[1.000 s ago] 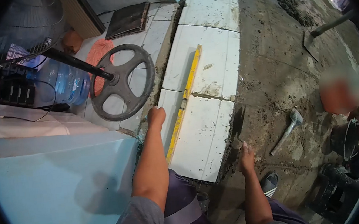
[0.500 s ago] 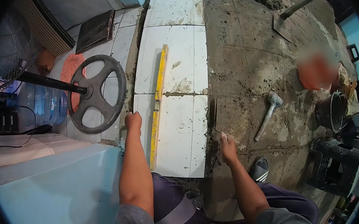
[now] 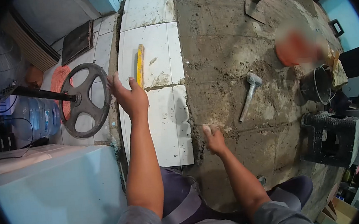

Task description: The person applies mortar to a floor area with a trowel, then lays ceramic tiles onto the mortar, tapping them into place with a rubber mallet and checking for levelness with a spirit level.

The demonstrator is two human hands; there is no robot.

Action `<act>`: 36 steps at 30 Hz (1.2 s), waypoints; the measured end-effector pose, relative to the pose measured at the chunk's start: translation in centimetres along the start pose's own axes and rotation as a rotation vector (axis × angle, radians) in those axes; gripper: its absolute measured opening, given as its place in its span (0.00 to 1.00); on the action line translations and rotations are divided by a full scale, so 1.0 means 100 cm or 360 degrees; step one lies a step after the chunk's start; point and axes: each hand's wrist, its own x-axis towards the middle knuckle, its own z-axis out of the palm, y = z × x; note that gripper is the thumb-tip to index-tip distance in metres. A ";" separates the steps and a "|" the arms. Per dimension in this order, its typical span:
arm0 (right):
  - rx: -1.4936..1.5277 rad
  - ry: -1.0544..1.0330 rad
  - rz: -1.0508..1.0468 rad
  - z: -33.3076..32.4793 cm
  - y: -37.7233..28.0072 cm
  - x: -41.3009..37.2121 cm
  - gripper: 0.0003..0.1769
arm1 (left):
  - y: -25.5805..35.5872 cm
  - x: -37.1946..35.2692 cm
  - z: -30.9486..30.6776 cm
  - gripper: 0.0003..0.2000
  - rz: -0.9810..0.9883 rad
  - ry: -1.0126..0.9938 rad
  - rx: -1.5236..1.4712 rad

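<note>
My left hand [image 3: 129,95] is open, fingers and thumb apart, over the left side of the row of white tiles [image 3: 157,131]. Just beyond it lies a yellow spirit level [image 3: 140,64], its near part hidden behind the hand and forearm. To the right of the tile edge, my right hand [image 3: 214,139] is closed around a thin dark tool [image 3: 195,124], which points left toward the tiles; its full shape does not show. A mallet [image 3: 250,97] with a pale handle lies on the rough grey floor, up and right of this hand.
A fan's round base [image 3: 72,100] stands upright at left, above a pale blue ledge [image 3: 53,178]. On the right are a black bucket [image 3: 317,85], a dark step stool [image 3: 331,137] and an orange container [image 3: 291,51]. A long-handled tool's blade [image 3: 254,12] rests on the floor.
My left hand has gone from closed at the tiles' left edge to open, farther forward and over the tiles. My right hand stays closed beside the tile edge. The view has shifted right.
</note>
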 end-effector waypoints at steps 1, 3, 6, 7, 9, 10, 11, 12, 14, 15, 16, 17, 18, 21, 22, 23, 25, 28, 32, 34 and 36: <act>0.0049 -0.0116 -0.0006 0.002 -0.001 -0.001 0.27 | 0.006 -0.007 -0.006 0.29 0.0072 -0.0043 -0.0008; 0.0142 -0.0299 0.0033 0.009 0.007 0.005 0.26 | 0.022 -0.023 -0.025 0.29 0.0121 -0.0133 0.0007; 0.0201 -0.0255 0.0204 0.005 -0.010 0.013 0.26 | 0.055 -0.043 -0.066 0.28 0.0070 -0.0164 -0.0121; 0.0239 -0.0288 0.0230 0.004 0.002 0.023 0.29 | 0.073 -0.053 -0.083 0.27 0.0044 -0.0134 -0.0085; 0.0121 -0.0022 0.0258 -0.001 0.018 0.031 0.31 | 0.093 -0.068 -0.110 0.27 0.0146 -0.0088 -0.0057; 0.0048 0.0110 0.0274 -0.009 0.006 0.024 0.33 | 0.102 -0.078 -0.124 0.26 0.0183 -0.0065 -0.0045; 0.0232 -0.0021 0.0268 -0.024 -0.005 0.013 0.40 | 0.113 -0.089 -0.137 0.26 0.0164 -0.0033 -0.0114; 0.0073 -0.0121 0.0275 -0.033 -0.013 0.010 0.41 | 0.124 -0.099 -0.150 0.26 0.0159 -0.0013 -0.0135; -0.0267 -0.0346 0.0259 -0.048 -0.025 0.001 0.42 | 0.152 -0.128 -0.186 0.26 0.0139 0.0070 -0.0163; -0.0267 -0.0284 0.0272 -0.047 -0.028 -0.002 0.42 | 0.164 -0.140 -0.198 0.25 0.0160 0.0098 -0.0105; -0.0264 -0.0222 0.0291 -0.043 -0.028 -0.005 0.42 | 0.176 -0.152 -0.212 0.25 0.0151 0.0106 -0.0116; -0.0261 -0.0162 0.0310 -0.039 -0.025 -0.009 0.42 | 0.186 -0.164 -0.225 0.25 0.0142 0.0115 -0.0125; -0.0156 -0.0101 0.0183 -0.036 -0.016 -0.009 0.39 | 0.191 -0.176 -0.235 0.25 0.0135 0.0124 -0.0134; 0.0027 0.0084 -0.0144 -0.020 0.031 -0.003 0.35 | 0.196 -0.212 -0.265 0.26 0.0136 0.0203 -0.0033; -0.0010 0.0149 -0.0228 -0.017 0.043 -0.005 0.35 | 0.200 -0.223 -0.275 0.26 0.0088 0.0223 0.0021; -0.0047 0.0215 -0.0318 -0.017 0.054 -0.005 0.35 | 0.206 -0.233 -0.285 0.27 0.0023 0.0154 0.0105; 0.0064 0.0266 0.0035 -0.031 0.038 -0.017 0.34 | 0.202 -0.252 -0.301 0.28 -0.0067 0.0176 0.0064; 0.0053 0.0157 0.0207 -0.044 0.051 0.016 0.34 | 0.209 -0.277 -0.313 0.31 -0.0195 0.0235 -0.0063; -0.0151 0.0099 0.0287 -0.027 0.032 0.042 0.32 | 0.223 -0.311 -0.323 0.34 -0.0225 0.0303 -0.0079; -0.0183 0.0032 0.0110 0.007 0.045 0.061 0.32 | 0.237 -0.321 -0.321 0.35 -0.0240 0.0389 -0.0024; -0.0163 -0.0020 0.0036 0.030 0.046 0.064 0.31 | 0.238 -0.325 -0.319 0.35 -0.0191 0.0400 0.0035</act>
